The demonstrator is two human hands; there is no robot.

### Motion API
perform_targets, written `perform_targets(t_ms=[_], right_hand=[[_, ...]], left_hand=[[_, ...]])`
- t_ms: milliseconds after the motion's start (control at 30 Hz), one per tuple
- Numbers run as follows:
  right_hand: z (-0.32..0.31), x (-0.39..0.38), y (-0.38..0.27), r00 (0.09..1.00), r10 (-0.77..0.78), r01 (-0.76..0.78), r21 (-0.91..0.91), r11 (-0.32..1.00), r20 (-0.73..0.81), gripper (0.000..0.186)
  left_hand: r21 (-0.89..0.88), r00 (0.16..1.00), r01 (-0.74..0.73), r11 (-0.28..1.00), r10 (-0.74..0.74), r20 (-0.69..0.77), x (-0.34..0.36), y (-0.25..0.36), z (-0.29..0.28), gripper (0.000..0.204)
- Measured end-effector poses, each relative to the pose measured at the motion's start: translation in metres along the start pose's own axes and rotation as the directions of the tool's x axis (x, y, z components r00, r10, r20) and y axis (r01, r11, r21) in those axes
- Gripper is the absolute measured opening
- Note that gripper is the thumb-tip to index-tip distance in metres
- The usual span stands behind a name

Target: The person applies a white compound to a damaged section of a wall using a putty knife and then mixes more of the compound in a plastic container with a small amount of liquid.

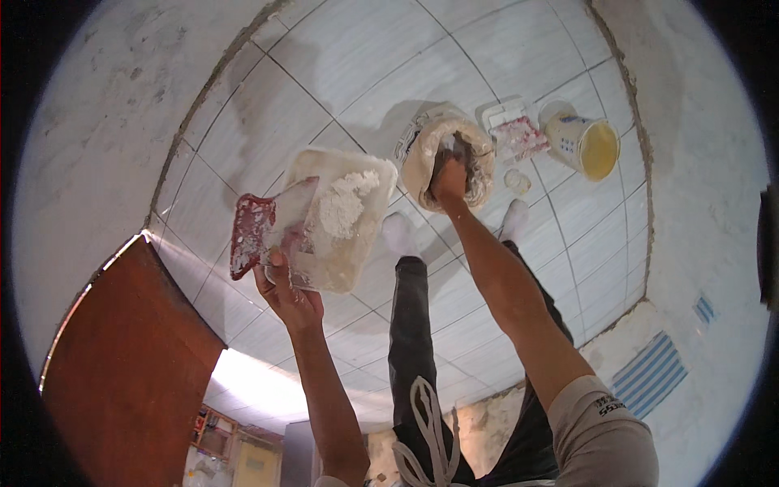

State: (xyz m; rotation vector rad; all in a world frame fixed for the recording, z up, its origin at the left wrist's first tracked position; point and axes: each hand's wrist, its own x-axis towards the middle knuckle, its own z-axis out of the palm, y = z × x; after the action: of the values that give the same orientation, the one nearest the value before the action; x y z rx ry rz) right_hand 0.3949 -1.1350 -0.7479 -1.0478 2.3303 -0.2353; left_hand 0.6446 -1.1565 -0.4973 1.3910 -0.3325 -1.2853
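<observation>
My left hand (288, 294) is closed on the near left edge of a white plastic tub (345, 268), thumb on top. A heap of white powder (349, 203) lies inside the tub. Across its left rim rests a wide putty spreader with a powder-caked red handle (251, 235), close to my thumb; I cannot tell whether the thumb presses on it. My right hand (449, 180) reaches down into the open mouth of a bag (423, 166) with a rolled-back rim. Its fingers are hidden inside, against something greyish.
Right of the bag lies a smeared white-and-pink spreader (519, 134), with a pale round lump (517, 181) nearer me. A tilted bucket (568, 134), yellowish inside, lies further right. My white-socked feet (399, 234) stand on the tiled floor (365, 73). A brown door (134, 357) stands at left.
</observation>
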Motion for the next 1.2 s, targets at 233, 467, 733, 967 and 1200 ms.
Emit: perform_targets(t_ms=[233, 467, 733, 967, 1200], right_hand=[[0.001, 0.007, 0.019, 0.973, -0.205, 0.184, 0.176, 0.967, 0.107, 0.046], [-0.013, 0.016, 0.056, 0.971, -0.16, 0.106, 0.283, 0.953, 0.176, 0.056], [-0.076, -0.026, 0.051, 0.996, -0.089, 0.095, 0.369, 0.925, -0.032, 0.035], [-0.183, -0.064, 0.001, 0.993, -0.006, -0.092, 0.821, 0.563, 0.115, 0.029], [-0.29, -0.109, -0.066, 0.994, -0.09, 0.107, 0.822, 0.559, -0.068, 0.04]], left_hand=[[-0.056, 1.0, -0.012, 0.998, 0.011, -0.018, -0.008, -0.007, -0.023, 0.02], [-0.043, 0.996, -0.037, 0.998, 0.041, 0.082, -0.016, -0.01, -0.013, 0.031], [0.011, 0.992, -0.051, 0.999, 0.049, 0.117, -0.028, 0.0, -0.002, 0.038], [-0.022, 0.994, -0.057, 0.998, 0.059, 0.092, -0.039, -0.013, 0.017, 0.024], [-0.049, 0.992, 0.042, 0.998, -0.036, 0.119, -0.063, -0.043, 0.047, 0.012]])
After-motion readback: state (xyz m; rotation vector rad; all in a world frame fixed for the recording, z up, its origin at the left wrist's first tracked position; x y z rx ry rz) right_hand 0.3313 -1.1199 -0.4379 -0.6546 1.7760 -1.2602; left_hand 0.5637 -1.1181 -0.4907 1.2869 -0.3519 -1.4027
